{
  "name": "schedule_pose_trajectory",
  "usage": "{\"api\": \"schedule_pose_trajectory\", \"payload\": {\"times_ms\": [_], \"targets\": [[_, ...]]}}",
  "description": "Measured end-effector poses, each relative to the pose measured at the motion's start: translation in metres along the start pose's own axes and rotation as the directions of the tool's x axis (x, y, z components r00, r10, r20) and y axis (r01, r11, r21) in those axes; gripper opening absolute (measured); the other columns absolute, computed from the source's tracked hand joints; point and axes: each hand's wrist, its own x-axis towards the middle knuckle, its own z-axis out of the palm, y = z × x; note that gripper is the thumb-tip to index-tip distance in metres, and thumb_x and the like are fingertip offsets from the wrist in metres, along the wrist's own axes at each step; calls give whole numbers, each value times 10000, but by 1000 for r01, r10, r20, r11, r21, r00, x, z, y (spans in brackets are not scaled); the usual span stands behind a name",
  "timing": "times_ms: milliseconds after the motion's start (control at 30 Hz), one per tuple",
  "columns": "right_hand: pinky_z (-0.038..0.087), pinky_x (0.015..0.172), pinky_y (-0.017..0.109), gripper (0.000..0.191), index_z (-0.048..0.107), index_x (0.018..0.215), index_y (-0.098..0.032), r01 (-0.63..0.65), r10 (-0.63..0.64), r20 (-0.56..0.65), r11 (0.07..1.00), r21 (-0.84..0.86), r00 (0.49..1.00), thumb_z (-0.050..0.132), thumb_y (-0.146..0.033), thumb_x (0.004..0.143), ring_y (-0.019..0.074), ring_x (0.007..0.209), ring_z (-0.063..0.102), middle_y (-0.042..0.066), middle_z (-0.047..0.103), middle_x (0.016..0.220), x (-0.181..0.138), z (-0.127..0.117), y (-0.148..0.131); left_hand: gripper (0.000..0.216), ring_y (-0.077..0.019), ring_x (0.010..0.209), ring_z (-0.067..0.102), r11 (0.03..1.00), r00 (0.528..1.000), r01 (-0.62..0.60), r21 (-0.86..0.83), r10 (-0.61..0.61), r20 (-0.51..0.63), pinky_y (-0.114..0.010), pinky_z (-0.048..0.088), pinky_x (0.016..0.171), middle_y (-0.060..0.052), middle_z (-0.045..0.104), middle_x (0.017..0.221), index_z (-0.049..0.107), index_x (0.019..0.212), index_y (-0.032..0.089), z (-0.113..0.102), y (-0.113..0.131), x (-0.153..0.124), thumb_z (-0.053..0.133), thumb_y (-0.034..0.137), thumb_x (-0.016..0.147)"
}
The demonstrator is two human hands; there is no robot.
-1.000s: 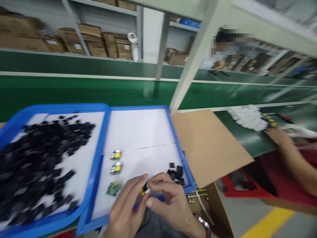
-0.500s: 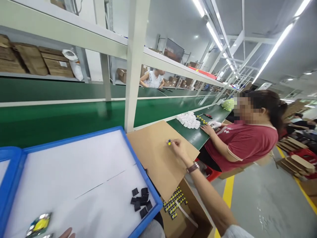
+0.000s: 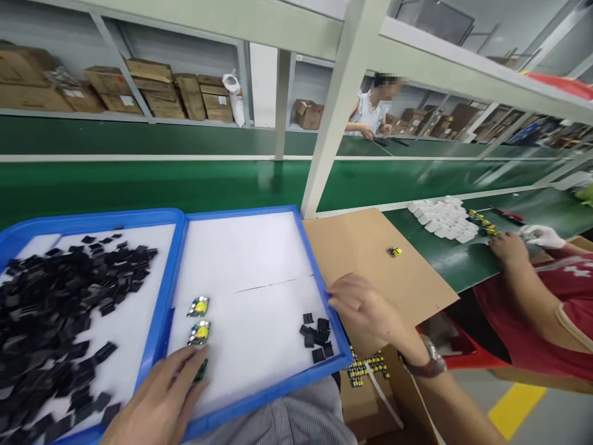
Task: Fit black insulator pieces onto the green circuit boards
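The left hand (image 3: 155,395) was low over the tray (image 3: 250,259), finger and thumb on either side of a green board (image 3: 201,371); whether they were clamped on it could not be told. The right hand (image 3: 364,306) had its fingers loosely bent and a little apart at the tray's right rim. Just beyond the left fingers, two yellow-topped boards (image 3: 199,332) lay in line on the white lining. Black pieces (image 3: 319,337) lay in the tray's near right corner, and many more were heaped in the left tray (image 3: 106,215). To the right, a single board (image 3: 395,251) lay on a cardboard sheet (image 3: 347,238), and a box (image 3: 359,414) below held rows of boards. Farther right, a co-worker's hands (image 3: 509,250), one gloved, were beside white housings (image 3: 445,219). Another person (image 3: 370,111) was across the bench (image 3: 185,179).
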Motion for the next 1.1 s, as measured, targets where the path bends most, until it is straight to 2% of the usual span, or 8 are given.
{"api": "schedule_pose_trajectory", "payload": {"times_ms": [133,300,400,467,633,800,1000,1100], "targets": [[545,924,516,82,754,992,-194,202,-142,214,936,-289,966,675,-211,975,311,1003,637,119,713,1034,3,29,-49,394,-310,1148,741,995,995,-86,59,82,63,-415,656,925,-78,726,1313,676,1338,266,1,17,12,490,436,1036],[537,925,508,114,676,916,-198,213,-136,233,914,-346,963,623,-107,958,289,940,614,83,668,929,6,39,-49,362,-333,1180,703,996,996,-90,29,90,-3,-461,636,942,-102,712,1278,670,1324,235,8,39,21,564,411,1026],[556,856,469,143,641,933,-209,149,-107,191,963,-223,976,579,-93,988,275,919,620,70,677,926,4,43,-53,354,-339,1240,651,994,994,-63,-92,55,-92,-492,574,1050,-115,701,1281,663,1321,224,8,58,27,659,341,987],[565,817,443,143,637,968,-211,159,-146,165,985,-70,976,548,-115,1025,270,919,634,75,691,935,0,49,-66,320,-289,1175,678,969,988,-57,-242,20,-152,-431,568,1054,-106,716,1226,661,1301,214,7,75,29,668,258,985],[577,831,431,270,658,1224,-256,296,-340,144,919,261,929,498,-117,1057,262,945,647,87,708,1020,-14,63,-103,145,-199,900,713,793,998,40,-607,-55,-6,-303,599,796,-54,729,965,695,1055,221,1,111,32,563,170,1020],[593,784,410,415,645,1322,-316,271,-387,154,832,485,909,509,-56,1029,251,922,658,79,697,999,-21,69,-109,159,-185,797,681,636,991,133,-760,-98,92,-295,564,718,-47,695,857,670,923,215,-7,113,21,549,157,1009],[615,838,431,416,659,1307,-321,124,-208,44,726,676,977,719,-129,943,273,986,696,88,719,1072,-34,92,-116,143,-184,762,688,476,966,162,-864,-257,39,-310,565,704,-45,715,827,727,920,220,-2,116,6,621,149,983],[624,796,417,262,734,1144,-309,123,-91,-83,657,744,992,668,-125,970,260,925,711,88,726,993,-40,105,-123,181,-180,790,719,451,970,161,-878,-236,57,-300,595,715,-35,754,867,760,969,245,-5,114,4,619,133,988]]}}
